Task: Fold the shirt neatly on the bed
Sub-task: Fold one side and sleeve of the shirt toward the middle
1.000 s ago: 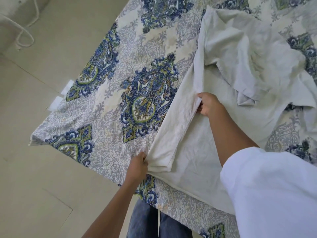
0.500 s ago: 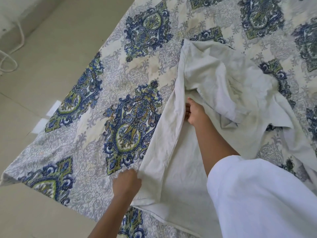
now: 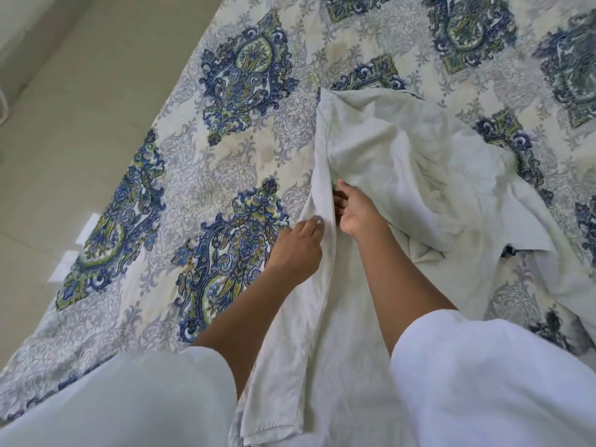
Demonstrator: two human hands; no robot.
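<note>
On the blue-and-green paisley-sheeted bed, pale grey crumpled cotton shirt lies spread, one long side turned inward as a raised fold. Left hand pinches that fold's ridge from outside, likely to set the crease line straight. Right hand meets it from inside, fingers curled against cloth; whether grasping, cannot tell. Far half bunched, unsorted.

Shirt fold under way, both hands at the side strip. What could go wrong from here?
1. The left hand and right hand sit close together mid-length on the folded side strip of the shirt, so the strip's unheld ends may drift crooked.
2. The shirt's upper part lies bunched and creased on the patterned bedsheet; folding over it would likely trap wrinkles.
</note>
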